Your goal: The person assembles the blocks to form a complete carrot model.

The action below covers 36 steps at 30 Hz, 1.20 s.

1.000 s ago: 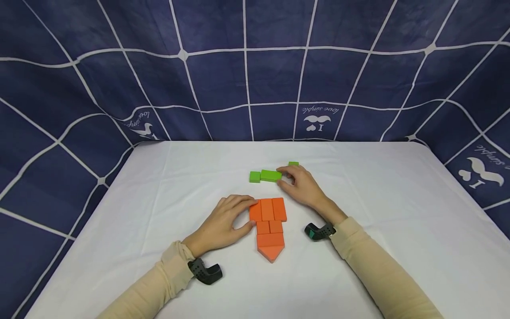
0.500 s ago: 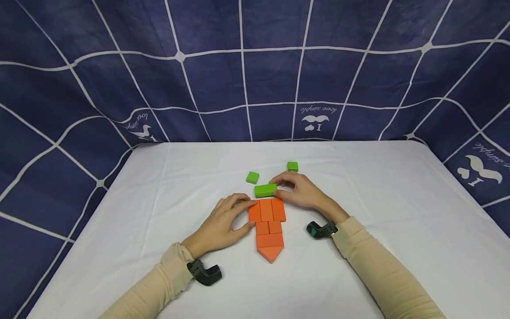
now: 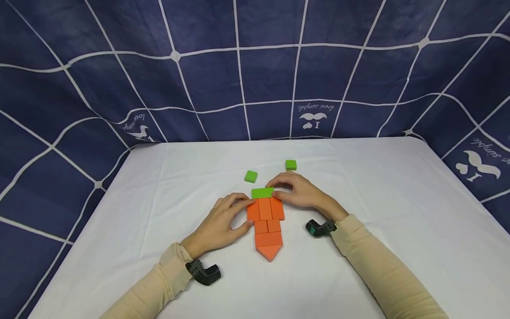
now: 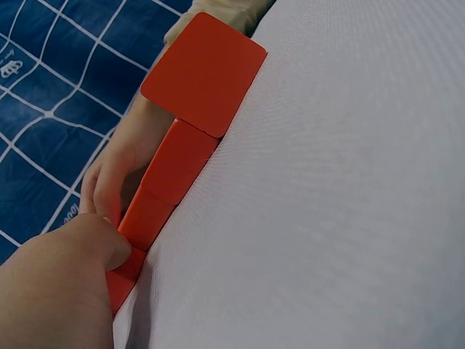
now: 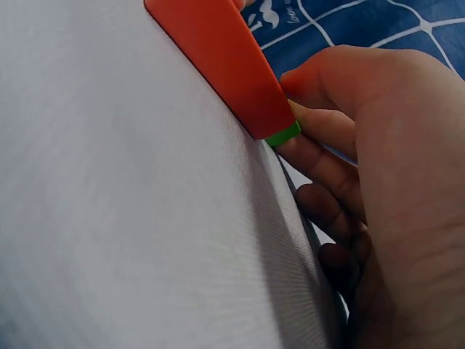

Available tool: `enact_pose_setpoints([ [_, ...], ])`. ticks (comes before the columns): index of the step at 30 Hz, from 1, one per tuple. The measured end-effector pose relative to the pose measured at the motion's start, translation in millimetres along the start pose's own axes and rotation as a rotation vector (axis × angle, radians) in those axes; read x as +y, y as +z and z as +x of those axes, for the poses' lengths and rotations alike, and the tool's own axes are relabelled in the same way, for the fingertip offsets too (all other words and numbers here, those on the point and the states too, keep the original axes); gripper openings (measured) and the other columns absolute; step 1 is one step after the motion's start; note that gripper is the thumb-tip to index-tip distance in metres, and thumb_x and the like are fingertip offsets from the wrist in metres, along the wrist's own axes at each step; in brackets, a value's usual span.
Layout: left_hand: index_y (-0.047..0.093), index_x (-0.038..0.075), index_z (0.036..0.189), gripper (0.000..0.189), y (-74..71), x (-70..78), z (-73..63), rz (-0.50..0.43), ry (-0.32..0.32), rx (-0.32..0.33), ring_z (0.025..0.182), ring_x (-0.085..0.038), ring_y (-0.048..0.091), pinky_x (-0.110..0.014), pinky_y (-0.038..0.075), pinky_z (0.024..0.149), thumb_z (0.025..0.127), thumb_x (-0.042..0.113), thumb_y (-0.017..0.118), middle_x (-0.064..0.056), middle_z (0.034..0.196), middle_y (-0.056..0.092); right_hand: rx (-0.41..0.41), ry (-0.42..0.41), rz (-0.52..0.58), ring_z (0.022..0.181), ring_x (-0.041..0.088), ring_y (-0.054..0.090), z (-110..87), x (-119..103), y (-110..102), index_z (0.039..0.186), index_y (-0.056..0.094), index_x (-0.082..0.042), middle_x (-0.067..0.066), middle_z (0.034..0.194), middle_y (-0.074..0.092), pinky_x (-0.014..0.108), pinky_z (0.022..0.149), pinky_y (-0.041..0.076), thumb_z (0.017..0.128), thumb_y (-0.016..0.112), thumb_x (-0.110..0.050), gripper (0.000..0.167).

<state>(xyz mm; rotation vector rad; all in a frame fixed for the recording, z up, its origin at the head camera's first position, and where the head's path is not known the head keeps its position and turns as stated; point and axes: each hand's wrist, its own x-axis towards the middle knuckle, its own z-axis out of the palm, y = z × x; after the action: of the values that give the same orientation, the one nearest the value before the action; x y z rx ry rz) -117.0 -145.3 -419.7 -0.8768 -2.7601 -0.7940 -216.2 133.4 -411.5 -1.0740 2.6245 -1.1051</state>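
Observation:
In the head view several orange blocks [image 3: 264,209] lie flat in an arrow-like shape, its point towards the person. My left hand [image 3: 217,226] rests at the shape's left side, thumb and index finger at the near and far ends of the far-left orange block [image 3: 253,212]. A long green block [image 3: 262,193] lies across the far edge of the orange row. Its right end is pinched between thumb and fingers of my right hand [image 3: 296,190]. From the right wrist, only a small green end [image 5: 283,135] shows behind the orange block [image 5: 225,58].
Two small green blocks lie farther back, one [image 3: 251,176] left of the right hand and one [image 3: 291,165] just beyond it. A white cloth [image 3: 358,177] covers the table. Dark blue checked fabric [image 3: 215,79] stands behind and at both sides.
My right hand has brought the long green block nearer and slightly left, up to the far edge of the orange row. The left small green block has turned slightly. My left hand has stayed put.

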Motion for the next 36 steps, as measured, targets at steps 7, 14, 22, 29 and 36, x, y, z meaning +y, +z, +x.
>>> enact_pose_setpoints([
  [7,0.062,0.016,0.141,0.051,1.0,-1.0,-1.0,-0.005,-0.005,0.006,0.130,-0.021,0.051,-0.044,0.041,0.109,0.095,0.034,0.072,0.001,0.138,0.054,-0.021,-0.001,-0.003,0.119,0.018,0.060,1.5,-2,-1,0.123,0.075,-0.020,-0.005,0.120,0.073,0.045,0.108,0.044,0.096,0.069,-0.019,0.027],
  [14,0.061,0.017,0.142,0.051,3.7,-0.4,-3.4,-0.001,-0.017,0.007,0.132,-0.020,0.050,-0.046,0.042,0.109,0.095,0.036,0.072,0.001,0.140,0.054,0.090,-0.003,0.080,0.098,0.016,0.061,0.4,-3,-3,0.125,0.074,-0.018,-0.004,0.115,0.072,0.036,0.090,0.051,0.099,0.067,-0.016,0.026],
  [22,0.062,0.016,0.141,0.050,3.8,-0.7,-3.3,-0.001,-0.002,0.016,0.132,-0.020,0.050,-0.045,0.041,0.109,0.095,0.035,0.072,0.001,0.139,0.054,0.465,0.079,0.020,0.087,0.016,0.057,1.8,7,-10,0.121,0.074,-0.014,0.004,0.108,0.073,0.025,0.074,0.045,0.097,0.064,-0.006,0.027],
  [29,0.062,0.015,0.140,0.051,1.9,-0.7,-1.3,0.004,0.011,0.015,0.130,-0.020,0.051,-0.044,0.040,0.108,0.094,0.034,0.072,0.001,0.138,0.055,0.533,0.211,-0.058,0.095,0.028,0.056,1.4,16,-13,0.131,0.068,-0.005,0.015,0.119,0.069,0.036,0.083,0.041,0.093,0.067,-0.009,0.038],
  [36,0.063,0.016,0.140,0.050,0.6,-0.9,0.4,0.000,0.011,0.008,0.130,-0.021,0.051,-0.044,0.040,0.109,0.095,0.036,0.071,0.001,0.138,0.055,0.425,0.274,-0.150,0.122,0.037,0.052,1.5,19,-14,0.140,0.061,-0.002,0.020,0.141,0.061,0.048,0.105,0.041,0.094,0.067,-0.017,0.049],
])
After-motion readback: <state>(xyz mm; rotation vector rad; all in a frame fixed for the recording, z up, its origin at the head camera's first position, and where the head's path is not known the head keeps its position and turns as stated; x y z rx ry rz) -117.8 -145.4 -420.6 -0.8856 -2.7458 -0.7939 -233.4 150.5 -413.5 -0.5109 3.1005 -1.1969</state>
